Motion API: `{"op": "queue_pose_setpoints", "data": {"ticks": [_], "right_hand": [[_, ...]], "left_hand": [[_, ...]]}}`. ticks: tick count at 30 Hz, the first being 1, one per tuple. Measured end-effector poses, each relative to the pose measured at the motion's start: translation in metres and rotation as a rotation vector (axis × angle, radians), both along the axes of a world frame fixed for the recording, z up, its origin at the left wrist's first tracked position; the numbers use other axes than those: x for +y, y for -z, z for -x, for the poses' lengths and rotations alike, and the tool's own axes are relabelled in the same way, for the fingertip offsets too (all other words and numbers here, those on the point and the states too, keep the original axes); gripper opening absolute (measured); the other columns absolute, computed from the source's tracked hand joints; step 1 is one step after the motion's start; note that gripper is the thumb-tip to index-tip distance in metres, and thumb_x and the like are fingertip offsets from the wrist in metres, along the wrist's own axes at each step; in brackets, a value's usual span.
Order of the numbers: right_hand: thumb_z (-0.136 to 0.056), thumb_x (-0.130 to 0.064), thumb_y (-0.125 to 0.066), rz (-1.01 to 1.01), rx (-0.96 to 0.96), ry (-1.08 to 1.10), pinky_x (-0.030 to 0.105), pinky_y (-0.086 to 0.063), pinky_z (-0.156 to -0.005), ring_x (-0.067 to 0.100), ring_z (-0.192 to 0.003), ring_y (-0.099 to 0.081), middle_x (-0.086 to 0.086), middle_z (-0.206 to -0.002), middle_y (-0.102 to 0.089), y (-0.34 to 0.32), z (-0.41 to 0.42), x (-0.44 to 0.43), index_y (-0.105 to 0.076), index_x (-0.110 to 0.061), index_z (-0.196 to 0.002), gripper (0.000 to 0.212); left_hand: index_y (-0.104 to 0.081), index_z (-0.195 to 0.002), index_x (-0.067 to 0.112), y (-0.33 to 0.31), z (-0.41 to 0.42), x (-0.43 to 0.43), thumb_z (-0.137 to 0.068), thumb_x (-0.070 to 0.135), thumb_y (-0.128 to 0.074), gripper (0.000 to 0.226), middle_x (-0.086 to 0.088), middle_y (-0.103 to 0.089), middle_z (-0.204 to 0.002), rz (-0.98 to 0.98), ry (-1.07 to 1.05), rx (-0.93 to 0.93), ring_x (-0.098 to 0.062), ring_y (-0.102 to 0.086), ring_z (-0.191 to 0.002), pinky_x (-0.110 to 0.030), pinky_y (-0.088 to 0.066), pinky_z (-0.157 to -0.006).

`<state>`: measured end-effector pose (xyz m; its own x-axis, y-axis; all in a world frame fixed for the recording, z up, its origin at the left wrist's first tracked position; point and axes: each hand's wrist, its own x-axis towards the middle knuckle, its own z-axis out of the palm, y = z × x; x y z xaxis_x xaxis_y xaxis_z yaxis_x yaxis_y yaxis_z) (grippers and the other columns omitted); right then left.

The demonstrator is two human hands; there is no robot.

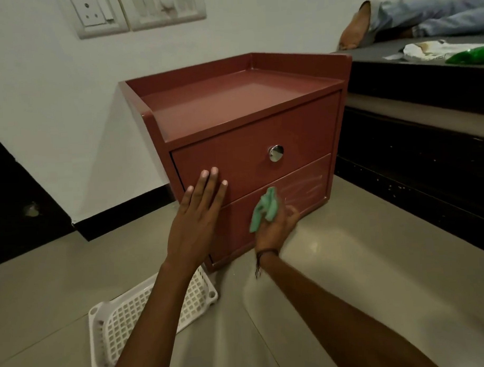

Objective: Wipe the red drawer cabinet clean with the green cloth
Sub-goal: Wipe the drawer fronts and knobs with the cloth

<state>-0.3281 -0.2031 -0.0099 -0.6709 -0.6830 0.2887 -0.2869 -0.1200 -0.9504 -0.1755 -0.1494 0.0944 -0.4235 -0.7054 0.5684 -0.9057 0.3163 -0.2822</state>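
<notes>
Pressing flat with fingers spread, the left hand (202, 209) braces the upper drawer front of the glossy red two-drawer cabinet (242, 145). The right hand (278, 223) clutches the crumpled green cloth (265, 208) against the lower drawer, beside pale streaks. One round chrome knob (275, 153) shows. One white plastic lattice basket (146, 310) lies on the beige tiled floor (375, 261) by a white wall (54, 93).

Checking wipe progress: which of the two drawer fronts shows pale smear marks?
The lower drawer front, where the right hand presses the green cloth. The upper drawer front, with the round metal knob, looks unmarked.
</notes>
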Motion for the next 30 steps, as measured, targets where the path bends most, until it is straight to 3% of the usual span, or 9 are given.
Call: {"op": "queue_pose_setpoints", "data": {"ticks": [5, 7, 10, 13, 15, 17, 20, 25, 30], "right_hand": [[-0.093, -0.002, -0.059, -0.01, 0.086, -0.053, 0.036, -0.043, -0.105, 0.032, -0.122, -0.056, 0.015, -0.129, -0.059, 0.003, -0.026, 0.016, -0.056, -0.005, -0.134, 0.042], [-0.095, -0.007, -0.057, 0.0, 0.05, -0.132, 0.032, -0.046, -0.101, 0.022, -0.118, -0.057, 0.01, -0.128, -0.057, 0.012, -0.057, 0.036, -0.054, -0.009, -0.134, 0.04], [-0.094, -0.016, -0.059, 0.043, 0.082, -0.242, 0.02, -0.043, -0.106, -0.005, -0.124, -0.044, -0.001, -0.14, -0.047, 0.027, -0.095, 0.064, -0.047, -0.022, -0.14, 0.048], [-0.093, -0.038, -0.046, 0.022, 0.188, -0.416, 0.04, -0.039, -0.115, 0.015, -0.137, -0.043, 0.001, -0.15, -0.043, 0.038, -0.115, 0.087, -0.041, -0.028, -0.143, 0.051], [-0.097, -0.028, -0.051, 0.012, 0.242, -0.325, 0.045, -0.046, -0.11, 0.016, -0.128, -0.054, 0.005, -0.139, -0.052, 0.037, -0.11, 0.082, -0.055, -0.029, -0.129, 0.033], [-0.091, -0.011, -0.062, -0.044, 0.163, -0.299, 0.038, -0.052, -0.102, 0.019, -0.12, -0.057, 0.005, -0.131, -0.054, 0.029, -0.091, 0.068, -0.059, -0.026, -0.122, 0.034], [-0.085, 0.002, -0.064, -0.098, 0.063, -0.255, 0.024, -0.042, -0.095, 0.027, -0.118, -0.054, 0.01, -0.13, -0.051, 0.027, -0.065, 0.048, -0.058, -0.014, -0.128, 0.047], [-0.086, 0.005, -0.063, -0.191, -0.541, 0.197, 0.042, -0.045, -0.104, 0.038, -0.118, -0.059, 0.023, -0.123, -0.062, 0.014, -0.004, -0.011, -0.063, -0.001, -0.125, 0.04], [-0.086, 0.0, -0.067, -0.158, -0.364, 0.033, 0.036, -0.047, -0.101, 0.035, -0.113, -0.063, 0.018, -0.118, -0.068, 0.028, -0.051, 0.026, -0.062, -0.004, -0.131, 0.045]], "left_hand": [[-0.016, -0.16, 0.014, 0.006, 0.009, -0.003, -0.078, -0.007, -0.023, 0.084, -0.012, -0.001, -0.169, -0.006, -0.017, 0.045, -0.028, 0.002, -0.156, -0.048, -0.008, -0.125], [-0.017, -0.16, 0.013, 0.008, 0.009, -0.005, -0.085, 0.001, -0.027, 0.076, -0.012, -0.001, -0.169, 0.014, -0.024, 0.043, -0.029, 0.002, -0.156, -0.047, -0.005, -0.125], [-0.013, -0.16, 0.013, 0.011, 0.008, -0.009, -0.086, 0.004, -0.055, 0.086, -0.013, 0.002, -0.169, 0.012, -0.036, 0.015, -0.029, 0.003, -0.156, -0.047, -0.002, -0.125], [-0.01, -0.16, 0.013, 0.012, 0.008, -0.009, -0.079, -0.002, -0.066, 0.099, -0.014, 0.003, -0.169, 0.022, -0.068, 0.008, -0.03, 0.003, -0.156, -0.048, -0.004, -0.126], [-0.01, -0.16, 0.014, 0.013, 0.007, -0.009, -0.078, -0.002, -0.068, 0.102, -0.014, 0.002, -0.169, 0.028, -0.07, -0.001, -0.029, 0.002, -0.156, -0.047, -0.003, -0.126], [-0.011, -0.16, 0.014, 0.013, 0.004, -0.01, -0.08, 0.0, -0.066, 0.098, -0.012, 0.003, -0.169, 0.027, -0.061, -0.003, -0.028, 0.003, -0.156, -0.044, 0.0, -0.126], [-0.011, -0.16, 0.015, 0.013, 0.004, -0.011, -0.079, 0.0, -0.066, 0.099, -0.012, 0.003, -0.169, 0.027, -0.065, -0.003, -0.027, 0.003, -0.156, -0.042, 0.002, -0.126], [-0.009, -0.16, 0.015, 0.015, 0.009, -0.011, -0.079, -0.004, -0.068, 0.102, -0.012, 0.004, -0.169, 0.032, -0.094, -0.003, -0.028, 0.003, -0.156, -0.046, -0.002, -0.126], [-0.011, -0.16, 0.013, 0.018, 0.013, -0.012, -0.075, -0.005, -0.068, 0.104, -0.013, 0.001, -0.169, 0.039, -0.08, 0.044, -0.029, 0.001, -0.156, -0.046, 0.001, -0.125]]}}
